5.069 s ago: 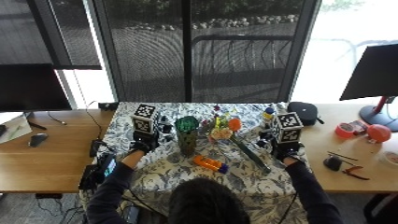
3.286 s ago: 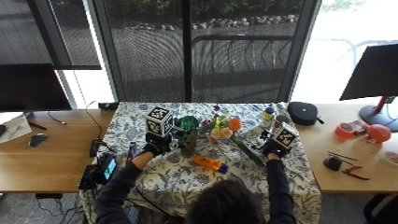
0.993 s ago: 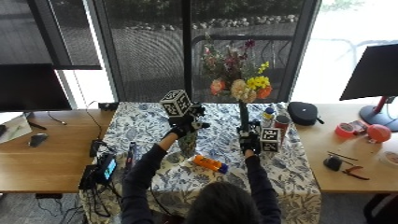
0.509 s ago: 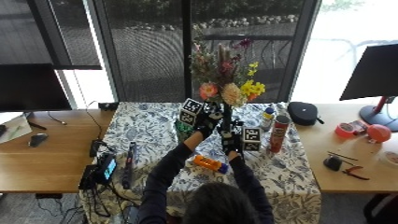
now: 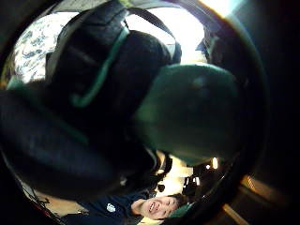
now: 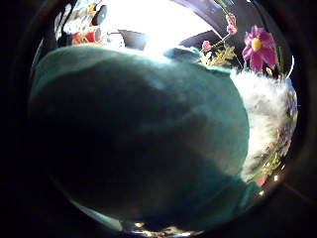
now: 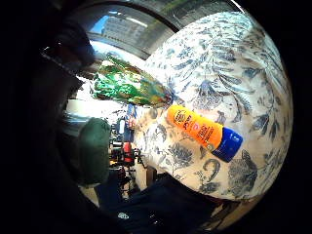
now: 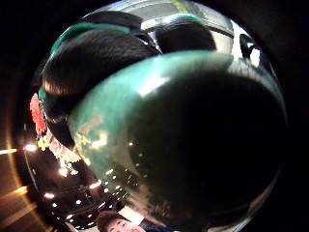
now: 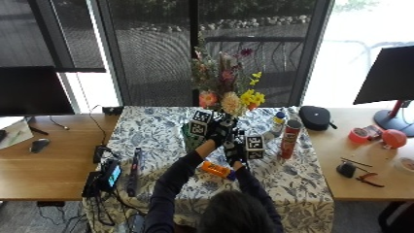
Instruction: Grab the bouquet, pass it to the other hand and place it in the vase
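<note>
The bouquet stands upright above the middle of the patterned table, its orange, yellow and pink blooms on top. Its green-wrapped stems pass down between both hands. My left hand grips the stems higher up, and my right hand grips them just below. That green wrap fills the left thumb side palm view with flowers beside it, and the wrap fills the right thumb side palm view too. The green vase stands on the cloth just left of the hands, partly hidden.
An orange tube with a blue cap lies on the cloth under the hands, also seen as the orange tube. A red can and a small bottle stand to the right. A long black tool lies near the left edge.
The bouquet has come from the right and high up down toward the table's middle. My left hand rose from beside the vase and now holds the stems together with the right.
</note>
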Motion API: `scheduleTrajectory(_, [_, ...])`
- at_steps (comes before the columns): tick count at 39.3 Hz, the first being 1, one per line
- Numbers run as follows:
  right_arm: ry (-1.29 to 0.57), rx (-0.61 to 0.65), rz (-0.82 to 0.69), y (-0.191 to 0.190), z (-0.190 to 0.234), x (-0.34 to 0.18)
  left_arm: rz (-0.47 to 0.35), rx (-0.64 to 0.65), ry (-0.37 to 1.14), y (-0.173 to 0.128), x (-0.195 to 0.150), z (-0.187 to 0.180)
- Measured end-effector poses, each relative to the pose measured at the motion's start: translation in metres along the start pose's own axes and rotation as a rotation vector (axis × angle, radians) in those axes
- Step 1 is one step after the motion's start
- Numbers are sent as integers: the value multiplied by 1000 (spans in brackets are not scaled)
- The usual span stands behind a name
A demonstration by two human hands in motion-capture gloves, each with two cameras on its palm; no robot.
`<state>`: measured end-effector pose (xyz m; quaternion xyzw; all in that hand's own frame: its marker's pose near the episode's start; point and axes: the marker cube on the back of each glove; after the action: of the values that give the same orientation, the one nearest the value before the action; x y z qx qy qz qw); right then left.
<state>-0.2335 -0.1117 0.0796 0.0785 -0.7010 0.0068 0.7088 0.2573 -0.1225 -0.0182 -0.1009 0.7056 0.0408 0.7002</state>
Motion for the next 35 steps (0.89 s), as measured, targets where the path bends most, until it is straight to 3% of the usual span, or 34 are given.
scheduleTrajectory(4, [13, -19, -4, -2, 2, 5, 27, 147, -42, -23, -18, -6])
scheduleTrajectory(9, [32, -81, -23, 1, 0, 7, 26, 219, -71, -31, -18, -12])
scheduleTrajectory(19, [81, -95, -54, 14, -35, -19, 130, 401, -159, -33, 44, -55])
scheduleTrajectory(27, [171, -63, -87, -1, -70, -23, 169, 503, -152, -26, 92, -86])
scheduleTrajectory(35, [202, -46, -101, 6, -89, -42, 172, 598, -131, -26, 102, -118])
